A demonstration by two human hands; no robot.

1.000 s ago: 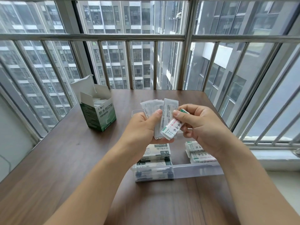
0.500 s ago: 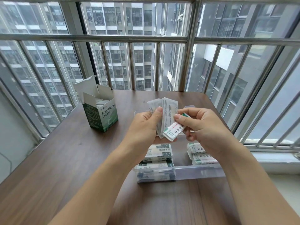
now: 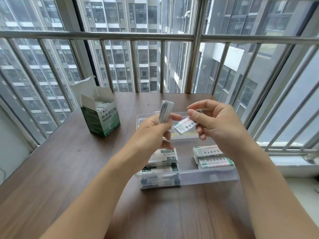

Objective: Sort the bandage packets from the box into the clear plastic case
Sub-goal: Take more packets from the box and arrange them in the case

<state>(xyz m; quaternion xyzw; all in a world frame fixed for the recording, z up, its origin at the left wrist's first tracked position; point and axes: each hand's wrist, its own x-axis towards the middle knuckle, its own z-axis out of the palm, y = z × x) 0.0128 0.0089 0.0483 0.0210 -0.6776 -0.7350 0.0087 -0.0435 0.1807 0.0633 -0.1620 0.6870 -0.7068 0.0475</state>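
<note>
A: From the head view, what step is in hand?

B: Sorting, I'd judge. The left hand (image 3: 153, 128) grips a stack of bandage packets (image 3: 165, 112) edge-on above the clear plastic case (image 3: 207, 176). The right hand (image 3: 219, 125) pinches a single packet (image 3: 185, 125) between thumb and fingers, just beside the stack at its 3 o'clock.

A: Next move?

B: Probably lowering that packet onto the matching pile (image 3: 213, 156) in the case's compartment at 4 o'clock; the other pile (image 3: 163, 156) lies at 7 o'clock, under the left hand.

A: Any writing?

B: The green box (image 3: 103, 119), open at 10 o'clock on the wooden table (image 3: 69, 169), reads 防水创口贴. The held packet's print is too blurred to read.
</note>
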